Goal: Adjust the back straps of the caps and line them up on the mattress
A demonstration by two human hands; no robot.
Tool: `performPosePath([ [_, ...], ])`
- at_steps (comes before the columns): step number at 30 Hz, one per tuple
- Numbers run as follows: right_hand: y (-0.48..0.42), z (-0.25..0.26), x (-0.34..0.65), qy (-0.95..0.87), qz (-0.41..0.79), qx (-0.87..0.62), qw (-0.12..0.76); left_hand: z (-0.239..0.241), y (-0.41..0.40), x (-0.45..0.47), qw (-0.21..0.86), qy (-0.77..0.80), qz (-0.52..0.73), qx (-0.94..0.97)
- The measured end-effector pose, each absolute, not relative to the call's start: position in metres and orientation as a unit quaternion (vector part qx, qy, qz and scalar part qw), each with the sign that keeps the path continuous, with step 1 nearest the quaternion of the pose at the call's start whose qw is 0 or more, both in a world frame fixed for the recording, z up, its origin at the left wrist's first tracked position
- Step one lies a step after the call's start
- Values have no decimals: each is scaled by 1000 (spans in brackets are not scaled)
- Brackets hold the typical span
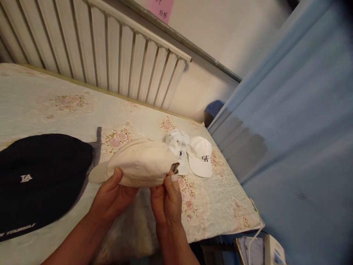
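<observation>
Holding the cream cap above the flowered cover, clamped in left-hand fingers near the brim and right-hand fingers at the rear. Supported at both ends, probably to prevent the soft fabric sagging.

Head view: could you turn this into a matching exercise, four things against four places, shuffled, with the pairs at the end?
Things:
1. cream cap
2. white cap marked CK
3. pink paper
4. blue curtain

Places:
A. on the wall
B. lying on the flowered cover
C. along the right side of the picture
D. between the left hand and the right hand

Pairs: 1-D, 2-B, 3-A, 4-C
</observation>
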State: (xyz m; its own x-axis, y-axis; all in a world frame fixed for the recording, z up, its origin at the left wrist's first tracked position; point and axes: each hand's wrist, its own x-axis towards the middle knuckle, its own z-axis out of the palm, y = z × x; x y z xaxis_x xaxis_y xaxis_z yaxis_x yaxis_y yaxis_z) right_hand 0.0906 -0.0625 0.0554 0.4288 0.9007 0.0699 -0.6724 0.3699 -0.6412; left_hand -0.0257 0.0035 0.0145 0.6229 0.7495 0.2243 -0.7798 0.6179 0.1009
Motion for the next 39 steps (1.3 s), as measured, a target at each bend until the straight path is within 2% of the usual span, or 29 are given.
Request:
performPosePath([
  [4,-61,51,100,-162,518,-249,802,14,6,-32,900,-134,406,85],
  [12,-61,56,111,-56,552,-255,792,14,6,-35,895,-4,434,104],
  [16,-64,59,107,-39,576,-239,781,9,10,-37,907,29,410,90],
  [26,-58,45,125,7,556,-240,796,8,19,-39,929,-132,320,132],
  [29,-59,45,127,-19,558,-237,795,14,19,-39,926,-130,326,139],
  [34,-58,41,124,-26,559,-243,792,13,13,-40,917,-31,374,139],
  [39,-55,31,119,-38,584,-237,775,13,-1,-35,885,-14,406,226],
])
